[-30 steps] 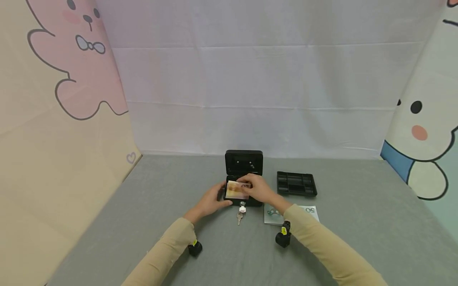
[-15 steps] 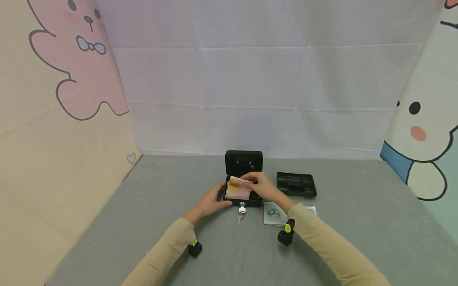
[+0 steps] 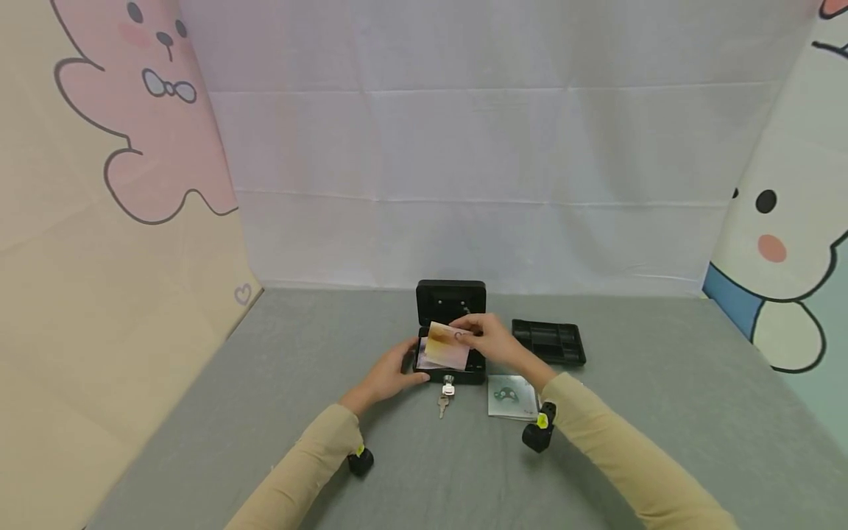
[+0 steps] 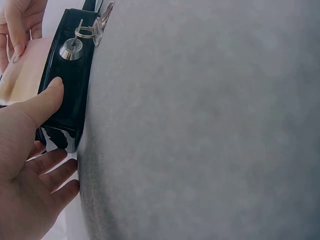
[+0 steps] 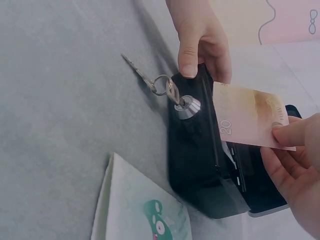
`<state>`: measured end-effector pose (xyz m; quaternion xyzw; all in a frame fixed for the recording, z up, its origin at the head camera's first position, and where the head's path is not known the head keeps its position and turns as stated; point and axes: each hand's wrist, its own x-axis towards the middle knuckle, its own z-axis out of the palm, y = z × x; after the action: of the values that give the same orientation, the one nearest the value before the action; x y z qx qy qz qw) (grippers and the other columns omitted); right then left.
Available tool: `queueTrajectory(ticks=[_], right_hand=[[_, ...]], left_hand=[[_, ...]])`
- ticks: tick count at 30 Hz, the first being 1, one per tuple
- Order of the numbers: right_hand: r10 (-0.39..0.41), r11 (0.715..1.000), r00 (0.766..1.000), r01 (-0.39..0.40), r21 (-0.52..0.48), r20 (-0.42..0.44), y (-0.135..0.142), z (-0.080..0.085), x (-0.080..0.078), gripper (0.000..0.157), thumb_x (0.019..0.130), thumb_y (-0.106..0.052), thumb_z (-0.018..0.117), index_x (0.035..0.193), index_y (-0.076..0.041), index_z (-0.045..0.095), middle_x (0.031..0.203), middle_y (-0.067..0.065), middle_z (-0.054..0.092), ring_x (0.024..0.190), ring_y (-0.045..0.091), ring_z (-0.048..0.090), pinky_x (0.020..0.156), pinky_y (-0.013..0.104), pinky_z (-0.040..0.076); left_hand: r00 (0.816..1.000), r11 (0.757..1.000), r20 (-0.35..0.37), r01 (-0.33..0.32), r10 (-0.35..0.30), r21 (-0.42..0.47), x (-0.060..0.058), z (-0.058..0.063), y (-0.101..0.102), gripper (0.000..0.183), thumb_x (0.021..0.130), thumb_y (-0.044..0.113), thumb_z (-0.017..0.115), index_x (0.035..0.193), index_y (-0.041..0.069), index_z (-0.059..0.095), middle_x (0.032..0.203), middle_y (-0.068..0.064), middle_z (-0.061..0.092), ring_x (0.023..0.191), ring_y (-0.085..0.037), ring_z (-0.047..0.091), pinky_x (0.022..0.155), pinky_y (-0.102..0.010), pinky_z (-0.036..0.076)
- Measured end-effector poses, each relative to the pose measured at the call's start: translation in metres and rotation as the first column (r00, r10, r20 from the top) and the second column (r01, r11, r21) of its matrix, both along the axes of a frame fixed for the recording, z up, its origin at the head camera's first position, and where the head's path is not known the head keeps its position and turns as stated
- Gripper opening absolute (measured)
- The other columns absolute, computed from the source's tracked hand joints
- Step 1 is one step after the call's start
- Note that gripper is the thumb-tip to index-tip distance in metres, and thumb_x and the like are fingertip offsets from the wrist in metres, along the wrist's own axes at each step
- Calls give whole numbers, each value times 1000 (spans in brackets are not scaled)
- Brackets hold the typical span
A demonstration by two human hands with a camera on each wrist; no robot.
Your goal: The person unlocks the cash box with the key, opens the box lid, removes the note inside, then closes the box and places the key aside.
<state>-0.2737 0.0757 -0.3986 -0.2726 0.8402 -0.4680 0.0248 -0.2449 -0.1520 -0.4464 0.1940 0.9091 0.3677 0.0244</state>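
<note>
Banknote (image 3: 447,344), pinched by the right hand (image 3: 493,340) at its far edge, hangs just above the open cash box (image 3: 450,372). It looks light, limp and easily creased; an edge pinch suits it. Orange-pink paper, marked 20. The left hand (image 3: 391,372), fingers relaxed, steadies the box's left side.

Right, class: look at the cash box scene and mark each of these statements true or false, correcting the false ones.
1. The right hand pinches a banknote marked 20 above the open cash box. True.
2. The cash box lid is closed. False: it stands open and upright.
3. A key sits in the lock on the box front, with another hanging from its ring. True.
4. The left hand holds the black coin tray. False: it steadies the box's left side; the tray lies on the table to the right.
5. A green-printed note lies on the table right of the keys. True.
</note>
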Motion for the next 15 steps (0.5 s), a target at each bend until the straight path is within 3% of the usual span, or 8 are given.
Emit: queueTrajectory(ticks=[15], right_hand=[[8, 997, 997, -3, 73, -73, 24, 22, 10, 23, 89, -8, 58, 110, -2, 64, 106, 12, 63, 90, 23, 58, 68, 29, 51]], left_hand=[[1000, 1000, 1, -5, 5, -12, -2, -2, 0, 73, 81, 27, 69, 137, -5, 33, 135, -21, 41, 125, -32, 39, 103, -45, 32]])
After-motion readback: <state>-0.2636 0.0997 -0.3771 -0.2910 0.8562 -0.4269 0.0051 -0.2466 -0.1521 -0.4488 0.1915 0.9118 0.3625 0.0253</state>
